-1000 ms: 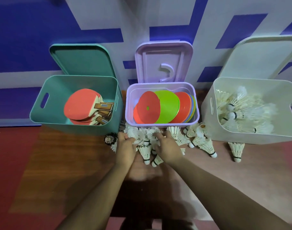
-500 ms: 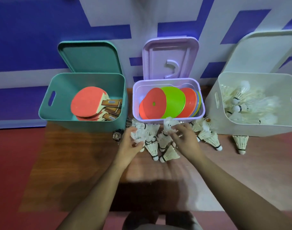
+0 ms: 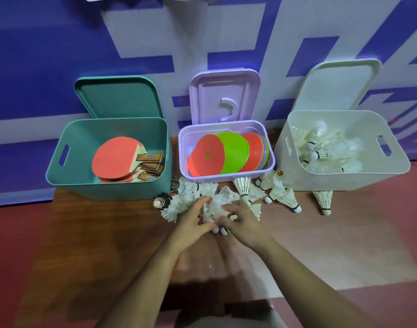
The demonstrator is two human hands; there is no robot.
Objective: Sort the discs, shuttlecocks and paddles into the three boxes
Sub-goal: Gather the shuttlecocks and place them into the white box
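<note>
Left hand (image 3: 191, 224), right hand (image 3: 246, 223): both bare. Wrists bare too. Left forearm (image 3: 141, 278), right forearm (image 3: 311, 280): bare along whole visible length, to bottom frame edge. Fingers motion-blurred; nail detail unreadable. Grey garment (image 3: 228, 317) at bottom centre between forearms: plain fabric, pale, partly in shadow, cut off by frame edge. Shirt or trousers: cannot tell.

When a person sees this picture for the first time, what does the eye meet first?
The left hand and right hand grip a bunch of white shuttlecocks just before the purple box. Bright discs stand in that box; red paddles lie in the teal box on its left.
</note>
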